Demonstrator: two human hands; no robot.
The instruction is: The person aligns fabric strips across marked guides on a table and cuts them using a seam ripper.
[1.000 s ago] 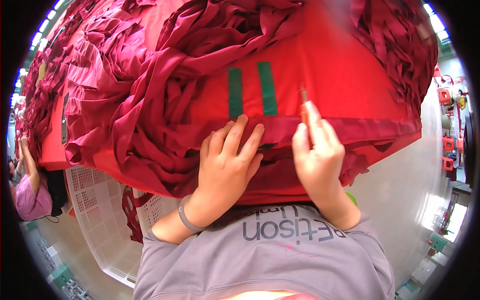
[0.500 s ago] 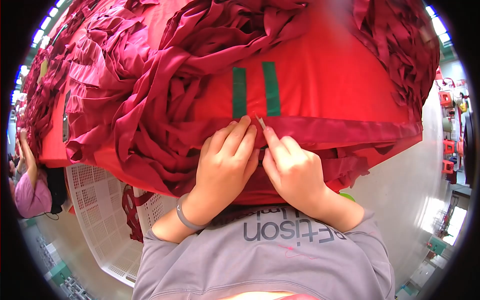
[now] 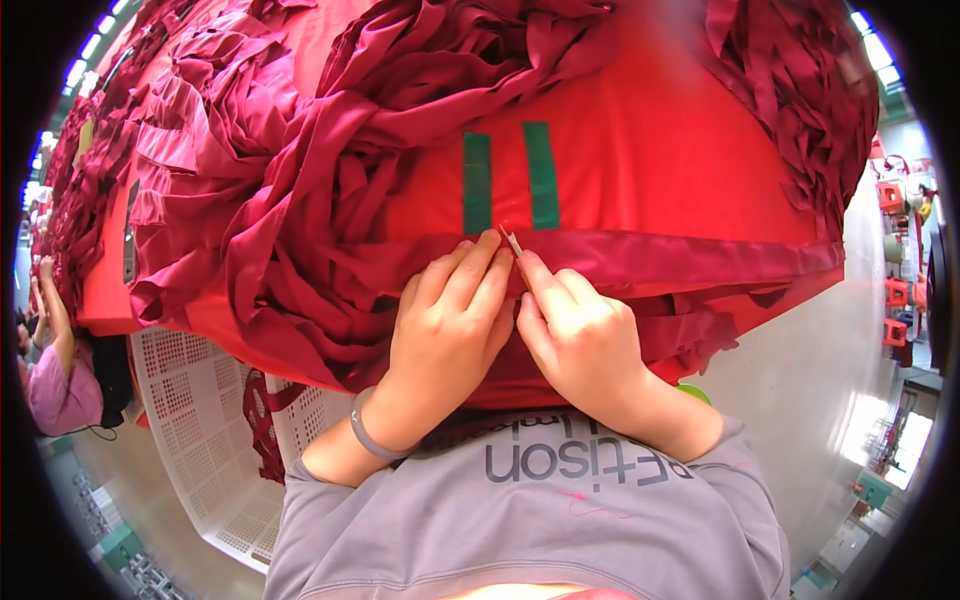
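A maroon fabric strip (image 3: 700,255) runs across the red-covered table (image 3: 650,150) in front of me. My left hand (image 3: 450,310) grips the strip, its fingers laid over the top and close together, the thumb low at the side. In my right hand (image 3: 585,325) is a small slim tool (image 3: 513,243) with a forked, pointed metal tip, pinched between thumb and forefinger. Its tip is at the strip's upper edge, beside my left fingertips. Just beyond lie two green tape strips (image 3: 478,185), side by side on the red cover.
Heaped maroon strips (image 3: 260,190) cover the table's left and back, with another pile (image 3: 785,120) at right. A white perforated basket (image 3: 190,410) stands below the left edge. Farther left, a person in a pink top (image 3: 65,390) reaches to the table. Red stools (image 3: 895,293) are at far right.
The tool's tip has shifted slightly left, closer to my left fingertips, and more of the tool shows. My left hand has barely moved.
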